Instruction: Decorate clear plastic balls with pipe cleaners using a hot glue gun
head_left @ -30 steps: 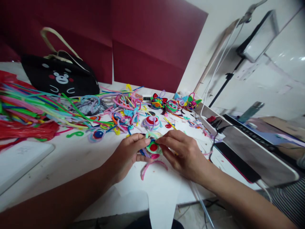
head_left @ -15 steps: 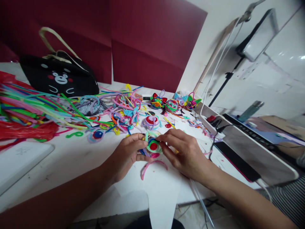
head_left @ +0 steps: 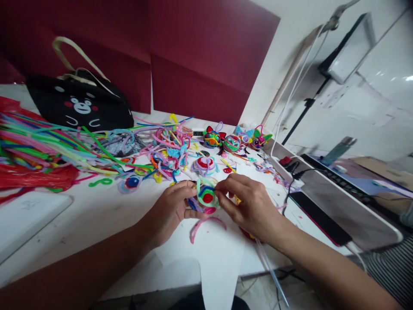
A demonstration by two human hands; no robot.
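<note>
While fingers (head_left: 192, 213) hold ornament (head_left: 202, 200), roundish (long axis unclear), red disc (head_left: 208, 198) facing viewer

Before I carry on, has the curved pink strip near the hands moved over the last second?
No. Judged against the black phone to its right, the curved pink strip shows no visible shift or turn.

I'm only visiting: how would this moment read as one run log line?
left hand: holding fuzzy craft piece | right hand: touching its right edge | nearby: curved pink strip on white sheet
</note>
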